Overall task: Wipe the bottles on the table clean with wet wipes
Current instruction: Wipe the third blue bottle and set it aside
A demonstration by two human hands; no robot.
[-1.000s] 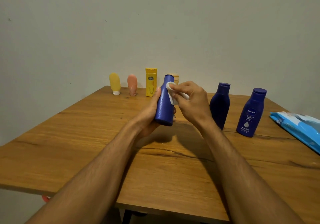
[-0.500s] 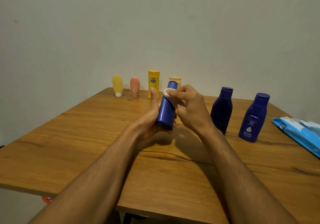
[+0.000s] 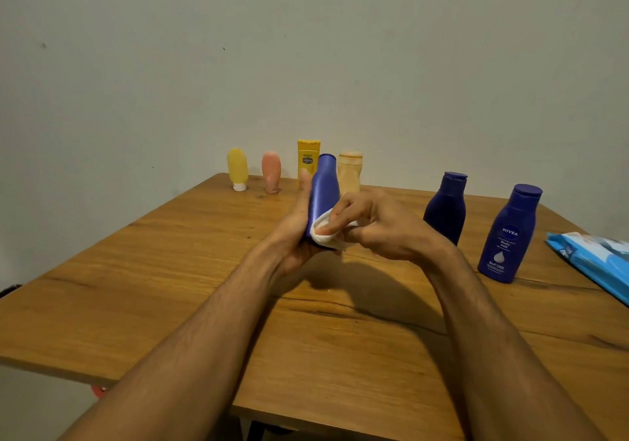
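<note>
Blue bottle [image 3: 325, 188] gripped near upright in left hand [image 3: 296, 236], over wooden surface [image 3: 170, 287]. White wet wipe [image 3: 325, 238] pinched by right hand [image 3: 377, 226], pressed against that bottle's lower side. Right of it: Nivea Body Milk bottle [image 3: 507, 236], wipes pack [image 3: 595, 263], dark blue bottle [image 3: 446, 209]. Behind it: yellow tube [image 3: 237, 171], peach tube [image 3: 271, 171], yellow bottle [image 3: 308, 161], beige bottle [image 3: 349, 173].

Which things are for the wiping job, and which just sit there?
For the job: held blue bottle, wet wipe, wet wipes pack, Nivea bottle, dark blue bottle, yellow tube, pink tube, yellow bottle, beige bottle.
Just there: wooden table, red thing below it.
</note>
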